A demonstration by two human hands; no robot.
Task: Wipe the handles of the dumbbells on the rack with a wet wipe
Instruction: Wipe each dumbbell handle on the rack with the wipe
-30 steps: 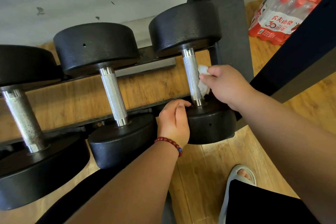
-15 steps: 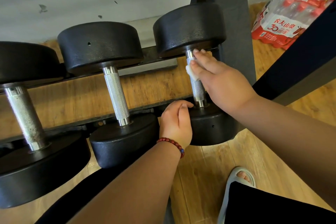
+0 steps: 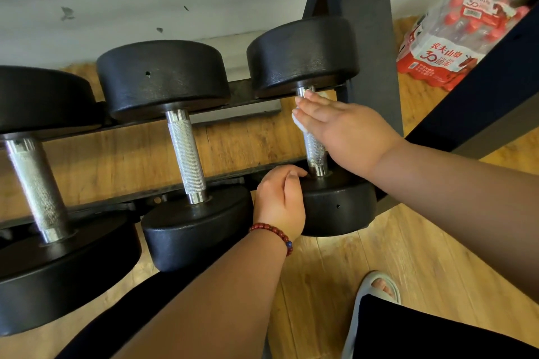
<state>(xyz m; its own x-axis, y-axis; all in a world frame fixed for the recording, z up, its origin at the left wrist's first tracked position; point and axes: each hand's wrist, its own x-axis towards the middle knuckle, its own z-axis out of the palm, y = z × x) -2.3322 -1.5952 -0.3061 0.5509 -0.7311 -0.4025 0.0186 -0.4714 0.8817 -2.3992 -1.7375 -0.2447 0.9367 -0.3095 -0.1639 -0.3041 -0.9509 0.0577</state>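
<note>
Three black dumbbells lie across the rack's rails [image 3: 87, 207], chrome handles up. The right dumbbell's handle [image 3: 316, 151] is the one under my hands. My right hand [image 3: 344, 128] lies flat with straight fingers on the upper part of that handle, pressing the white wet wipe [image 3: 299, 125] against it; only an edge of the wipe shows. My left hand [image 3: 280, 201], with a red bead bracelet at the wrist, curls over the rim of this dumbbell's near head [image 3: 341, 207]. The middle handle [image 3: 186, 157] and the left handle [image 3: 38, 186] are untouched.
The rack's dark upright [image 3: 367, 23] rises just behind the right dumbbell, and a slanted frame bar [image 3: 481, 108] runs on the right. A shrink-wrapped pack of water bottles [image 3: 449, 46] sits on the wooden floor beyond. My foot in a grey slipper [image 3: 376, 285] is below.
My right hand has slid the wipe up the right handle from its lower part to near the far head, and its fingers have flattened. The left hand has stayed put.
</note>
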